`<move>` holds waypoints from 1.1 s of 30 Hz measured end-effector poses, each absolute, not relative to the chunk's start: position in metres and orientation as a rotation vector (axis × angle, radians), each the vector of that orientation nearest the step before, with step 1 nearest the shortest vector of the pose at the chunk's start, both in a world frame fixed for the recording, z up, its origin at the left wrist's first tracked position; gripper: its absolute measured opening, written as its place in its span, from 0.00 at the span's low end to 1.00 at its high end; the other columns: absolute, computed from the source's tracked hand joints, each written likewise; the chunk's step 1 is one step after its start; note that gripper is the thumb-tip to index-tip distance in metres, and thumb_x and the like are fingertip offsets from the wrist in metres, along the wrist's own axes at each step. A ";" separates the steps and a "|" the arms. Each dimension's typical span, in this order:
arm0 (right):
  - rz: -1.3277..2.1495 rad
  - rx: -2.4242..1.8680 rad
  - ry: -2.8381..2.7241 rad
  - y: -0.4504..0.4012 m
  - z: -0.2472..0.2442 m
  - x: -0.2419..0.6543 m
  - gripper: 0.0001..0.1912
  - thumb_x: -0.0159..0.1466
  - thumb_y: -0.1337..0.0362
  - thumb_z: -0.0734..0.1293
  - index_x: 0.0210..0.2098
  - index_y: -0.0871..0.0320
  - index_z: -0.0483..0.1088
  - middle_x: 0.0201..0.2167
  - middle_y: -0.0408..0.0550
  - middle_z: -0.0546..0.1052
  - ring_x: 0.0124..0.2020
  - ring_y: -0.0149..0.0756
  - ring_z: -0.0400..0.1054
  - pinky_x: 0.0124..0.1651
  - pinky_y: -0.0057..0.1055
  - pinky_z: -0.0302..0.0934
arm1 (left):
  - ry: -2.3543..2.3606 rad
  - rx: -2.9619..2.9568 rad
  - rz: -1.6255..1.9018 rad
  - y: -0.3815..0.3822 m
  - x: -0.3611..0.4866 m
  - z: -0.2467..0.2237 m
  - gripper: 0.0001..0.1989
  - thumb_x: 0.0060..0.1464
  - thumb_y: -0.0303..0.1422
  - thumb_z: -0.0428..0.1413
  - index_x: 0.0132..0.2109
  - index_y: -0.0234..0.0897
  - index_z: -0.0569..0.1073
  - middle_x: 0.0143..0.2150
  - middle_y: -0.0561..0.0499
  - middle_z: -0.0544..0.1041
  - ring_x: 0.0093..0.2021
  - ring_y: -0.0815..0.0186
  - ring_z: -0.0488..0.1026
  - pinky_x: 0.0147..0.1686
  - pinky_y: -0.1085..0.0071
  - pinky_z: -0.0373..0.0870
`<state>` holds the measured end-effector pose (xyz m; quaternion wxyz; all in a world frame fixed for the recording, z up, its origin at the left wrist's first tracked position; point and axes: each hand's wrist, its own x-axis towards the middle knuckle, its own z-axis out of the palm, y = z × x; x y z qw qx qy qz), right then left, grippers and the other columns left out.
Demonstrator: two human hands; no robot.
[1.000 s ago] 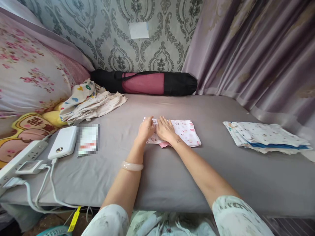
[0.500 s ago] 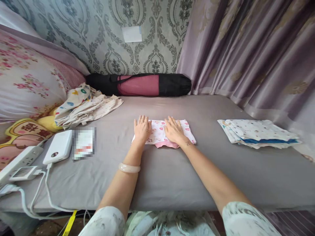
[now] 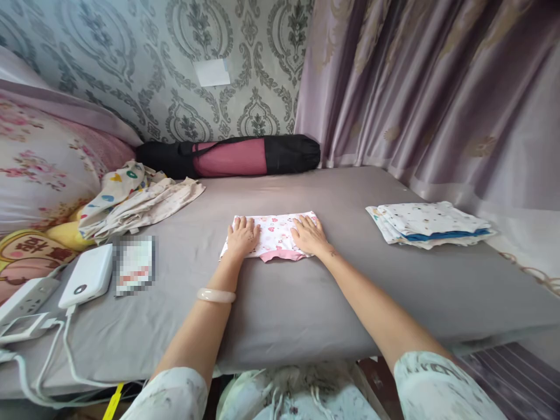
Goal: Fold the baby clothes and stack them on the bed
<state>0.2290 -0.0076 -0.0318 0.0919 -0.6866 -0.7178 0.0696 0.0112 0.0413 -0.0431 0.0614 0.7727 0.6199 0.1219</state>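
A small folded garment [image 3: 275,233], white with pink and red prints and a pink curved band along its near edge, lies flat on the grey sheet. My left hand [image 3: 244,236] rests palm down on its left part, fingers stretched out. On the garment's right part lies my right hand [image 3: 308,234], also flat with fingers spread. Neither hand grips anything. A pale bangle [image 3: 216,296] circles my left wrist. The middle of the garment shows between the two hands.
Folded clothes [image 3: 431,224] are stacked at the right. Crumpled clothes [image 3: 144,201] lie at the back left. A black and maroon roll bag [image 3: 230,157] lies along the wall. At the left are a white power bank [image 3: 87,275], a power strip [image 3: 28,297] and cables.
My right hand has slid rightward across the garment, so the hands are farther apart. The view has turned slightly to the right.
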 end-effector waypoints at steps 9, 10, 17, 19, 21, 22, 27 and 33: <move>0.805 -2.081 -1.332 0.001 0.007 0.294 0.13 0.66 0.63 0.60 0.44 0.62 0.73 0.40 0.52 0.79 0.37 0.32 0.72 0.38 0.24 0.63 | 1.933 2.010 0.566 0.051 -0.034 -0.016 0.20 0.54 0.38 0.52 0.52 0.33 0.71 0.51 0.36 0.75 0.55 0.53 0.71 0.51 0.63 0.67; 0.826 -2.127 -1.284 -0.001 0.009 0.301 0.12 0.66 0.63 0.61 0.38 0.63 0.74 0.33 0.51 0.79 0.30 0.30 0.71 0.33 0.24 0.62 | 1.981 1.943 0.538 0.050 -0.042 -0.012 0.19 0.53 0.39 0.53 0.49 0.33 0.72 0.47 0.36 0.77 0.51 0.53 0.73 0.47 0.64 0.68; 0.803 -2.254 -1.347 -0.014 -0.003 0.299 0.16 0.59 0.55 0.69 0.21 0.59 0.69 0.18 0.45 0.70 0.22 0.31 0.65 0.24 0.24 0.52 | 1.962 1.714 0.373 0.039 -0.054 0.004 0.13 0.46 0.43 0.59 0.26 0.37 0.73 0.23 0.48 0.75 0.31 0.60 0.75 0.28 0.72 0.65; 0.745 -2.272 -1.412 -0.012 -0.007 0.291 0.15 0.57 0.54 0.70 0.22 0.58 0.69 0.20 0.46 0.72 0.27 0.34 0.69 0.25 0.25 0.53 | 1.993 1.657 0.356 0.037 -0.047 0.008 0.13 0.42 0.42 0.62 0.25 0.36 0.72 0.22 0.48 0.74 0.29 0.60 0.74 0.27 0.71 0.64; 0.714 -2.284 -1.442 -0.009 -0.010 0.286 0.13 0.57 0.56 0.70 0.23 0.57 0.70 0.23 0.48 0.74 0.31 0.38 0.70 0.27 0.25 0.54 | 2.011 1.633 0.333 0.036 -0.042 0.010 0.14 0.40 0.42 0.63 0.23 0.36 0.72 0.21 0.48 0.74 0.28 0.60 0.74 0.26 0.71 0.64; 0.714 -2.283 -1.440 -0.008 -0.010 0.284 0.12 0.56 0.56 0.69 0.23 0.57 0.70 0.24 0.49 0.75 0.33 0.39 0.71 0.27 0.25 0.55 | 2.014 1.628 0.336 0.036 -0.040 0.011 0.14 0.40 0.42 0.64 0.23 0.36 0.72 0.21 0.48 0.73 0.28 0.59 0.74 0.26 0.70 0.63; 0.757 -2.226 -1.388 -0.010 -0.006 0.281 0.09 0.55 0.60 0.70 0.22 0.57 0.70 0.23 0.47 0.74 0.33 0.38 0.71 0.27 0.25 0.55 | 2.001 1.613 0.412 0.038 -0.041 0.005 0.13 0.41 0.41 0.63 0.22 0.38 0.72 0.19 0.51 0.71 0.28 0.61 0.73 0.25 0.71 0.62; 1.011 -2.066 -1.080 -0.015 0.004 0.281 0.11 0.54 0.61 0.72 0.23 0.59 0.69 0.15 0.40 0.68 0.20 0.29 0.64 0.22 0.23 0.52 | 1.888 1.730 0.536 0.039 -0.045 0.000 0.09 0.41 0.40 0.61 0.27 0.39 0.75 0.21 0.54 0.72 0.26 0.65 0.71 0.24 0.74 0.59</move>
